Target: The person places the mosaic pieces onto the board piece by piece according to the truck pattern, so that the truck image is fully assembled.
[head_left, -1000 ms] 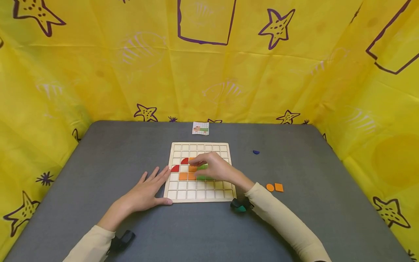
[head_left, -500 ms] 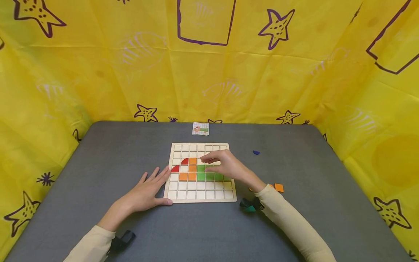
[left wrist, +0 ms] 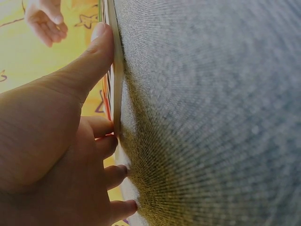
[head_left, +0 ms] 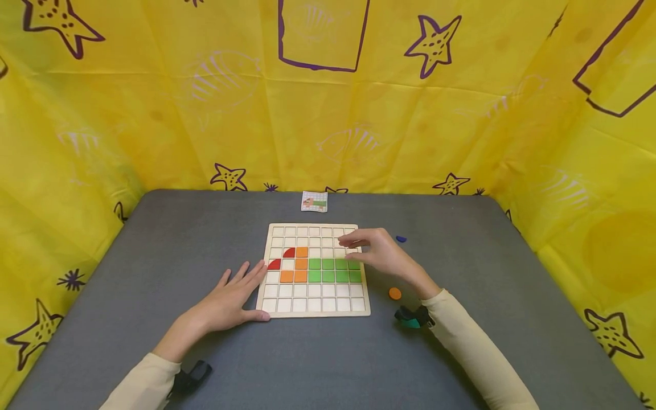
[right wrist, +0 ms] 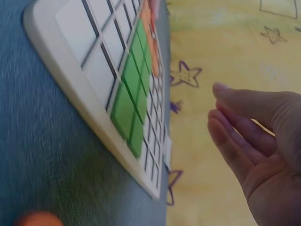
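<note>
My left hand (head_left: pixel 222 304) rests along the left edge of a wooden grid board (head_left: pixel 312 306), fingers spread and thumb by its front corner. In the left wrist view, the thumb (left wrist: pixel 96 52) lies against the board's rim. My right hand (head_left: pixel 381 250) hovers over the board's right edge, fingers loosely bent and apart from the thumb. Nothing shows between them in the right wrist view, where green squares (right wrist: pixel 129 99) lie beside the hand. On the board, two rows of green squares (head_left: pixel 328 276) adjoin several orange squares (head_left: pixel 301 276), with red quarter-circle pieces (head_left: pixel 289 252) at their left.
Behind the board lies a small pattern card (head_left: pixel 314 201) showing a coloured grid picture. A blue half-disc (head_left: pixel 401 239) is on the grey table (head_left: pixel 205 228) past the right hand. An orange disc (head_left: pixel 394 293) sits just right of the board. Yellow printed cloth (head_left: pixel 328 114) surrounds the table.
My right hand has moved rightward across the board, uncovering orange and green squares. An orange disc has come into view; another disc and an orange square are now hidden behind the forearm. My left hand stays put.
</note>
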Demonstrator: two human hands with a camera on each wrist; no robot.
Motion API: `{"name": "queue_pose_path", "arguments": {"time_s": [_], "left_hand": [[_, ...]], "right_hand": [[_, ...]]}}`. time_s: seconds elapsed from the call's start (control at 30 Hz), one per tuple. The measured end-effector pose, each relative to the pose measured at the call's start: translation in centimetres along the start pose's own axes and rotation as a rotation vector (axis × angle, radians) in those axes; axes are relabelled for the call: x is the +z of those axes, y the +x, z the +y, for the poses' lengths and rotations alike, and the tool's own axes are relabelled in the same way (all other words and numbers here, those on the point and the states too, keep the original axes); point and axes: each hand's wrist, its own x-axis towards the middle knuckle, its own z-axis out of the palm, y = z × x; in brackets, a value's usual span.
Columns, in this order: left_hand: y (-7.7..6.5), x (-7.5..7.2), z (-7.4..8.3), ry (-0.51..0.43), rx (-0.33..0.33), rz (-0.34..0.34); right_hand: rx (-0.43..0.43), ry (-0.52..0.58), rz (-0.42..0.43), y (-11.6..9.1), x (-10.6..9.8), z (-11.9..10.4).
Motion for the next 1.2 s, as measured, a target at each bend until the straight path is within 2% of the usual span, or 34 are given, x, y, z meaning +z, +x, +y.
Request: {"name": "queue_pose_path", "arguments": {"time_s": [0.37, 0.73, 1.2], "left_hand": [[0.0, -0.1, 0.0, -0.004, 0.004, 0.002], [0.1, 0.1, 0.0, -0.009, 0.008, -0.004], [0.0, 0.0, 0.0, -0.006, -0.004, -0.007]], "right_hand": [[-0.013, 0.023, 0.033, -2.2, -2.7, 1.5], [0.073, 0.125, 0.022, -6.0, -4.2, 3.8], [0.114, 0.136, 0.04, -10.1, -5.7, 6.6]]}}
